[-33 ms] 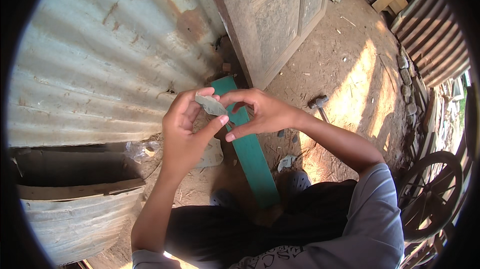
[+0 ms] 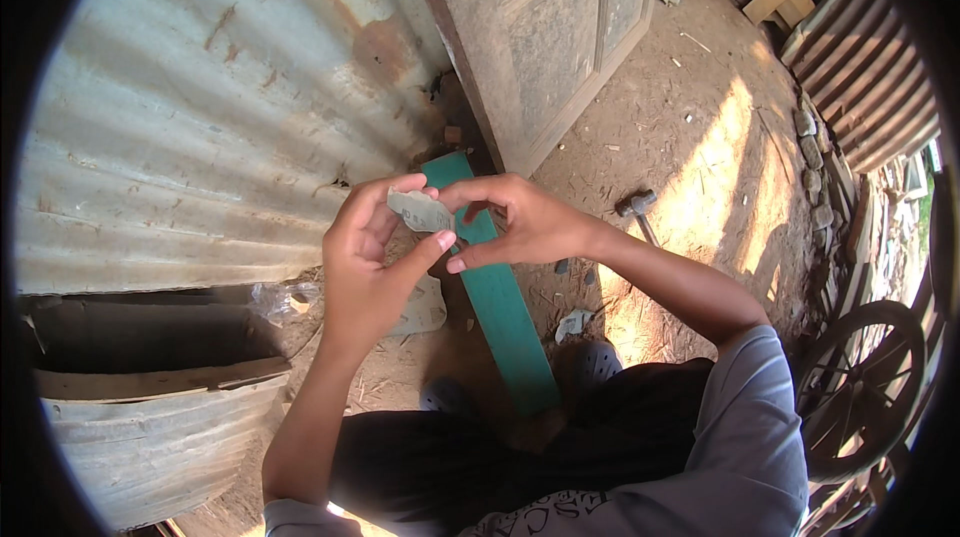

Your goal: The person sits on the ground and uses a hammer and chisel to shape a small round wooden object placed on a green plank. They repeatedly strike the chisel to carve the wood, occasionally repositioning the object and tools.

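Note:
My left hand (image 2: 365, 257) is closed on a small torn piece of grey sandpaper (image 2: 418, 211), pinched between its thumb and fingers. The piece has ragged edges and faint printed marks. Close by on the right, my right hand (image 2: 520, 225) has its thumb and index finger curved and apart. Its index fingertip is beside the piece's right end; whether they touch I cannot tell. Below both hands a long green board (image 2: 505, 322) slants across the ground, reaching down between my feet.
A hammer (image 2: 637, 204) lies on the dirt floor to the right. A crumpled printed scrap (image 2: 573, 324) rests right of the board, a pale flat piece (image 2: 424, 307) left of it. Corrugated metal (image 2: 230, 137) and a wooden door (image 2: 560, 37) stand ahead; a spoked wheel (image 2: 862, 377) is far right.
The sandpaper has turned slightly in my left fingers, so more of its printed face shows. My right thumb has shifted a little up and left.

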Available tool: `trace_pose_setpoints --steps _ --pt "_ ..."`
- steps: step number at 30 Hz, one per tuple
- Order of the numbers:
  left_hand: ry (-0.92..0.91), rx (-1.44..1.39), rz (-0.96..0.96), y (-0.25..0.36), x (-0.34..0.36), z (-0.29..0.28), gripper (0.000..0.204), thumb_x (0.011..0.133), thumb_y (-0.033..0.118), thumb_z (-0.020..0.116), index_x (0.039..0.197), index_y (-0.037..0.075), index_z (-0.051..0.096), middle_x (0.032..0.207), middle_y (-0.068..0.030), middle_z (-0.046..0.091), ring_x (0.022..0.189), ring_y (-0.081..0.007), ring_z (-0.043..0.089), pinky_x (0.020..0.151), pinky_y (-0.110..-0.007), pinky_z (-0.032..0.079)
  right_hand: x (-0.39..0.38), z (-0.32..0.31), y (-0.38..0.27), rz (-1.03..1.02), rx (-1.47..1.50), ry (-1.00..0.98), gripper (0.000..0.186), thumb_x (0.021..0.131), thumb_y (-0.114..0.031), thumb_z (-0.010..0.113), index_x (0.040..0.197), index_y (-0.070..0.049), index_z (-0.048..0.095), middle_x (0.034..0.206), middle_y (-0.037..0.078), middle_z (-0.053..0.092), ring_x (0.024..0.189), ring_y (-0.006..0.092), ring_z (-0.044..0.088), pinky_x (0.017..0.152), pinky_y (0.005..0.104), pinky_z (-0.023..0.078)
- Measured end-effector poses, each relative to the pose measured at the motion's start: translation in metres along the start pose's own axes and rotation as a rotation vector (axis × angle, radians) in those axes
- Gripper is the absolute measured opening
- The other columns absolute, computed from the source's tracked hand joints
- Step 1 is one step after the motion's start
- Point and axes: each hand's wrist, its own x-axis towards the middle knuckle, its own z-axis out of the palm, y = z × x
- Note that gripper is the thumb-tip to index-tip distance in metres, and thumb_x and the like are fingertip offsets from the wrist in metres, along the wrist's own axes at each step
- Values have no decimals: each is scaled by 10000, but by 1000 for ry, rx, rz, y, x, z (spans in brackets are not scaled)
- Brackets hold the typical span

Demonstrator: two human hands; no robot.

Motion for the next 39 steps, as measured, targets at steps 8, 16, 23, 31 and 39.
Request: trace_pose_setpoints --steps 8,16,23,31,39 --pt "33 129 96 2 -1 0 525 766 0 755 1239 -43 531 1160 -128 610 1128 -204 576 1002 -349 438 -1 1 -9 25 -75 44 479 774 -225 787 1192 -52 630 1001 87 696 815 176 659 745 344 500" --pt "33 114 27 9 -3 -1 373 776 43 766 1106 -23 606 996 -83 660 997 -165 608 921 -332 468 -3 2 -15 27 -98 64 482 779 -253 788 1202 -78 637 1018 101 697 920 195 651 749 345 508" --pt "100 107 33 4 -2 -4 272 784 32 764 1012 -10 621 941 -62 656 912 -137 610 854 -303 486 -1 6 -20 -38 -82 113 359 759 -110 805 1085 -46 669 997 43 682 905 124 617 789 283 486" --pt "77 53 70 2 -2 0 246 777 14 768 970 4 616 894 -49 649 865 -112 610 748 -263 499 -1 8 -18 -11 5 144 198 786 -36 752 969 -49 678 923 33 677 881 120 618 774 285 478" --pt "5 -4 24 0 -1 -4 230 771 0 770 944 -1 619 892 -52 646 856 -92 602 729 -253 491 -2 5 -25 48 44 116 160 797 29 725 936 -27 668 902 22 657 878 100 595 784 265 459"
